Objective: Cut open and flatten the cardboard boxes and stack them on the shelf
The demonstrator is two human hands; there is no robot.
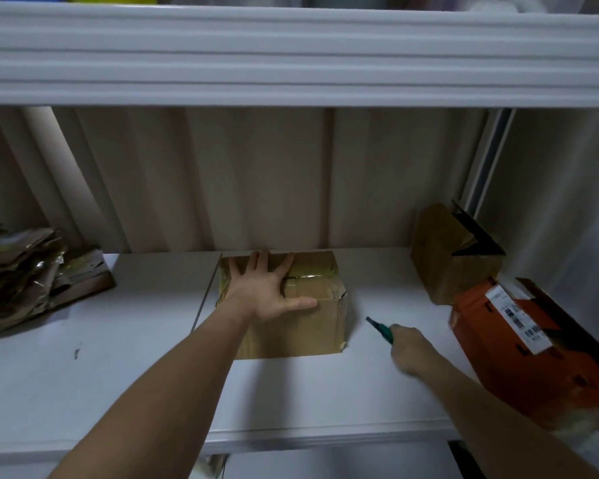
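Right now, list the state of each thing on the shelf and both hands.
Taped box: sealed, upright.
Left hand: flat on the taped box.
Right hand: grips cutter.
Brown box: flap open.
Orange box: tilted.
Flattened cardboard: stacked.

Three boxes stand on the shelf [118,375]: one taped brown box [312,305], one opened brown box [443,257] and one orange box [533,347]. One pile of flattened cardboard [25,274]. One green-handled cutter [381,328]. Two hands, left [267,288] and right [408,347].
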